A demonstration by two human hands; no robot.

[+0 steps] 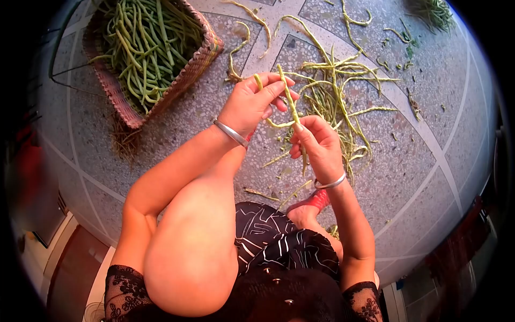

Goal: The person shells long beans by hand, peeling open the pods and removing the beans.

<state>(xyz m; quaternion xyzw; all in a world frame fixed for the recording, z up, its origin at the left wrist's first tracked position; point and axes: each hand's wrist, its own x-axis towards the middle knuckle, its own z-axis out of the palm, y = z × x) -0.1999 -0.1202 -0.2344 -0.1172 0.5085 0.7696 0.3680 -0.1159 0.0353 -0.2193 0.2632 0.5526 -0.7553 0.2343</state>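
My left hand is closed on a pale green long bean, thumb and fingers pinching its upper part. A curved length of bean also runs from under this hand to my right fingertips; whether it is the same bean I cannot tell. My right hand pinches the lower part, and a thin end dangles below its fingers. Just beyond the right hand, a loose pile of yellowish long beans lies on the speckled floor.
A woven basket full of green long beans stands at upper left. Stray beans and scraps are scattered at upper right, near a dark green bunch. My bare knee rises below my left forearm, and a red shoe shows near the right wrist.
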